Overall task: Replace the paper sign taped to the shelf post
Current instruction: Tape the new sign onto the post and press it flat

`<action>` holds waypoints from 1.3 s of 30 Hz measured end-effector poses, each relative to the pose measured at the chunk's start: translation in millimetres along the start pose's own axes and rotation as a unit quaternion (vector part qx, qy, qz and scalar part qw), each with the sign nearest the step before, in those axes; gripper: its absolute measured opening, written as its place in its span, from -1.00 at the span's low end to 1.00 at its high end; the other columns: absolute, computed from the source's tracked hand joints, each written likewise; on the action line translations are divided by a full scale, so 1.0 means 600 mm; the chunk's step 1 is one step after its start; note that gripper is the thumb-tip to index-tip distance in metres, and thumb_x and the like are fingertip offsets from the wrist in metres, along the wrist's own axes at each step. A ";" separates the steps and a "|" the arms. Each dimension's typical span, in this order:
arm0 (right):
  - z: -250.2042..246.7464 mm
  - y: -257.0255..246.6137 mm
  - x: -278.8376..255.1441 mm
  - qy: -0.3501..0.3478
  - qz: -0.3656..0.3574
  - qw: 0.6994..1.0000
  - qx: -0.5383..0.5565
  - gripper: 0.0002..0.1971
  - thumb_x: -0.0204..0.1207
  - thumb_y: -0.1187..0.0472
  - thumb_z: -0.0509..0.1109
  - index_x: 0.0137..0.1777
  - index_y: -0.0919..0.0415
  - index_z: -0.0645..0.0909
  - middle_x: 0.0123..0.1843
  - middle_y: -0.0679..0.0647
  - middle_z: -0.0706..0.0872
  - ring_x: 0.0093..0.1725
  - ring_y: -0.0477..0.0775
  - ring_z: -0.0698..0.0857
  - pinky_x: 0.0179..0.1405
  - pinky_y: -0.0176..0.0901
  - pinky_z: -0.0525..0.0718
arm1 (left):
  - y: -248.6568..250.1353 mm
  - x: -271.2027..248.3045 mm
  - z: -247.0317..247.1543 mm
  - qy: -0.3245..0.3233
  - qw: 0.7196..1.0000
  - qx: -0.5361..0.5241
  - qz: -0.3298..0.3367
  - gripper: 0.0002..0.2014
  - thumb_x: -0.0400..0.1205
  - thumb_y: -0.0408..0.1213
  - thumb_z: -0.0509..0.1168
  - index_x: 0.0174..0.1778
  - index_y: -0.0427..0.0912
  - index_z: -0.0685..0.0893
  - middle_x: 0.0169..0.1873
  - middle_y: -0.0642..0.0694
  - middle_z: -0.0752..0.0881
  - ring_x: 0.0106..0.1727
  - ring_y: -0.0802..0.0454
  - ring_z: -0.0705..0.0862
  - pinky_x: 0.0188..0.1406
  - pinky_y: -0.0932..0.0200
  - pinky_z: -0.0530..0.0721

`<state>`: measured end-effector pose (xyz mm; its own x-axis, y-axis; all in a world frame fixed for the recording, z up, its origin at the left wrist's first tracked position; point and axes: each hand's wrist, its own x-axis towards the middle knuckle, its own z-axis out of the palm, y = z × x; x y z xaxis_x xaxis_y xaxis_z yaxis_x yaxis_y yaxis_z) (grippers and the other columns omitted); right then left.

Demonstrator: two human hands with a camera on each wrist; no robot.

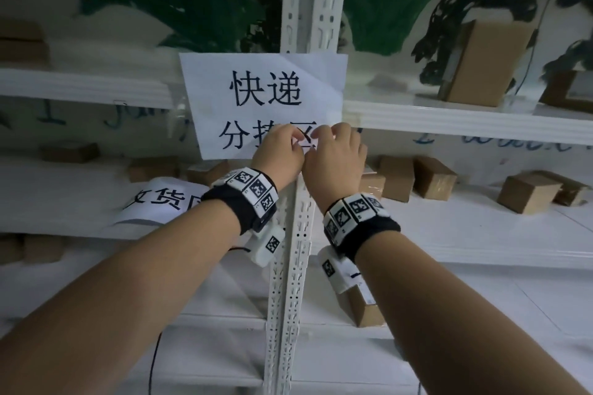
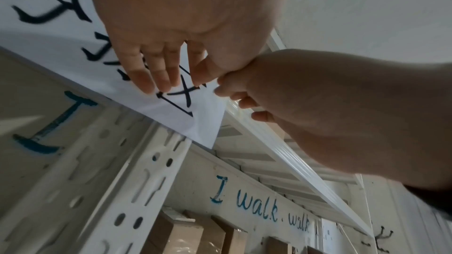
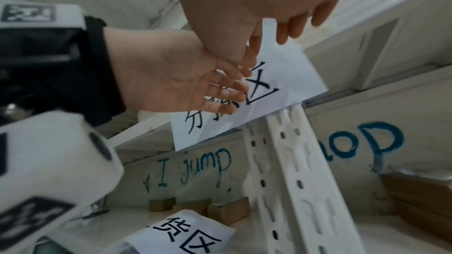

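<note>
- Left hand [image 1: 278, 151] is up on the lower part of the white paper sign with big black handwritten characters [image 1: 256, 96]. From the left wrist view its fingers [image 2: 146, 76] lie pretty much straight and flat on the sheet, pressing it down near the last character, thumb out to the side.
- Right hand [image 1: 335, 154] is right next to it, the two hands touching at the thumbs. Its fingers are curled in at the sign's lower right edge; looks like a pinch on something there, but I honestly can't tell what, if anything, is between the fingertips.
- The sign itself sits across the white perforated metal shelf post [image 1: 288, 266], about where the post meets the white shelf rail [image 1: 465, 120]. Its lower right corner [image 2: 215, 123] lifts a bit off the post in the left wrist view.
- A second white paper sheet with black characters [image 1: 160, 202] lies curled on the shelf below, left of the post, behind the left wrist.
- Small brown cardboard boxes [image 1: 430, 178] are scattered along that lower shelf on both sides, and a taller brown cardboard box [image 1: 481, 64] stands on the upper shelf to the right.
- The wall behind has green painted leaves [image 1: 179, 0] and blue handwritten lettering [image 3: 195, 165]; "I jump" and "I walk" are readable from the wrist views.
- Both wrists wear black bands with white tag blocks [image 1: 253, 189].
</note>
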<state>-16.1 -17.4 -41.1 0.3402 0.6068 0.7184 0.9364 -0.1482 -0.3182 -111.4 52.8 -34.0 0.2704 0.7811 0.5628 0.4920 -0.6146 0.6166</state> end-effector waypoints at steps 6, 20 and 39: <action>0.059 -0.086 -0.001 -0.050 -0.064 0.993 0.086 -0.57 0.64 0.24 0.34 0.51 0.14 0.63 0.59 0.15 0.59 0.60 0.29 0.53 0.55 0.20 0.46 | -0.080 0.008 -0.075 0.032 0.999 -0.002 -0.037 -0.79 0.70 -0.34 0.33 0.24 -0.13 0.70 0.34 -0.19 0.60 0.28 -0.16 0.69 0.35 0.05 0.63; 0.180 -0.249 0.010 -0.089 -0.158 0.975 0.125 -0.39 0.68 0.27 0.23 0.75 0.20 0.33 0.88 0.24 0.17 0.89 0.20 0.11 0.87 0.20 0.15 | -0.226 0.050 -0.193 0.181 0.980 -0.009 -0.087 -0.60 0.64 -0.15 0.43 0.37 -0.09 0.56 0.43 -0.16 0.44 0.40 -0.17 0.58 0.36 -0.05 0.66; 0.247 -0.321 0.001 0.001 -0.115 0.989 0.091 -0.04 0.45 0.30 0.26 0.87 0.21 -0.06 0.92 0.20 -0.17 0.91 0.17 -0.20 0.86 0.40 -0.16 | -0.299 0.093 -0.283 0.214 0.970 -0.114 0.004 -0.88 0.77 -0.16 0.32 -0.03 -0.04 0.72 -0.19 0.13 0.77 -0.07 0.04 0.78 0.05 -0.12 0.80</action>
<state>-209.2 127.2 -71.3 0.1209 0.6067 0.7857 0.9581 0.1357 -0.2523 -325.4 187.8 -19.8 -0.1178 0.6887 0.7154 0.2818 -0.6676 0.6891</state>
